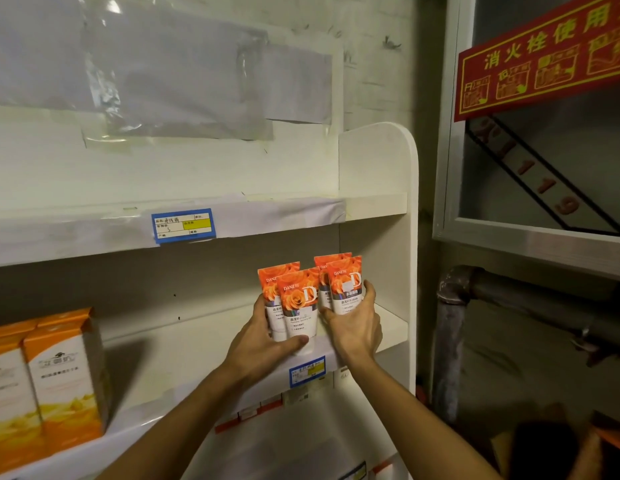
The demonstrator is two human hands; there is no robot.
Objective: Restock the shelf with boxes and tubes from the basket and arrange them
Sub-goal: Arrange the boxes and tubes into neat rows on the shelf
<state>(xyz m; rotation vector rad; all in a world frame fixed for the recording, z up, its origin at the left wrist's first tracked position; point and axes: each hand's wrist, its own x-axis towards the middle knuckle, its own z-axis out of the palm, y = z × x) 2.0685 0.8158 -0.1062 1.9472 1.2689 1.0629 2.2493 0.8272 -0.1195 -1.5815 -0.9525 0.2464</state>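
Head: hands grip tubes at shelf edge.

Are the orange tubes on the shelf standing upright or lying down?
Upright. The four orange tubes stand on the shelf, crimped ends up, left hand and right hand holding them.

On the shelf, each hand's grip held a pair of orange tubes: left hand on one pair, right hand on the other pair, seemingly upright.
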